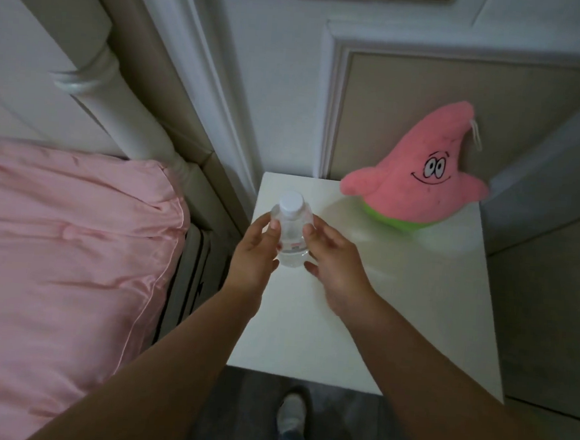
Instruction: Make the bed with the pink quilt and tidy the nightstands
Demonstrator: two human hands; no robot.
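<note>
Left hand (253,251) and right hand (333,260) flank the upright water bottle (291,233) on the white nightstand (361,310), fingers loosely curled at its sides, grip unclear; pink plush (418,184) far right, pink quilt (56,255) left.

Between the left hand (255,251) and right hand (333,260) stands a clear bottle (291,233) with a white cap, on a white bench (361,310). Beyond the right hand, a pink plush star (418,184) shows a green base and black-drawn smile. Left of the left hand, the quilt (63,255) is plain glossy pink.
</note>
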